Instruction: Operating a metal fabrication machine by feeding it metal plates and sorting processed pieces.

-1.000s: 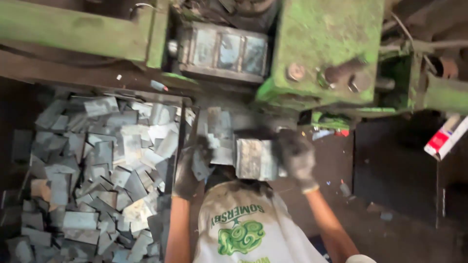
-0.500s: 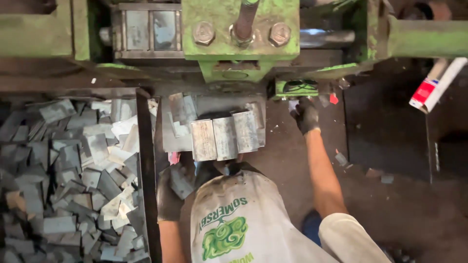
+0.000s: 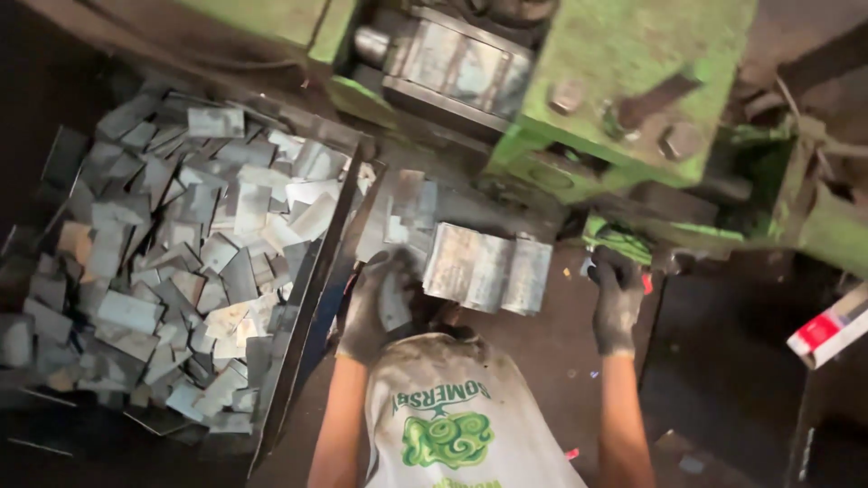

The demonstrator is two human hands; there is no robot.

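Head view: a dim workshop is seen. Left hand (image 3: 372,307) fingers are clamped on a plate (image 3: 394,303) near stacked plates (image 3: 488,268); right hand (image 3: 617,298), fingers curled, state unclear, rests right by a green press (image 3: 633,81). Scrap bin (image 3: 307,298) lies left.

Both arms bare, extended forward. Left hand (image 3: 369,307) gloved, fingers curled, palm down. Right hand (image 3: 617,303) gloved, fingers bent at tips.
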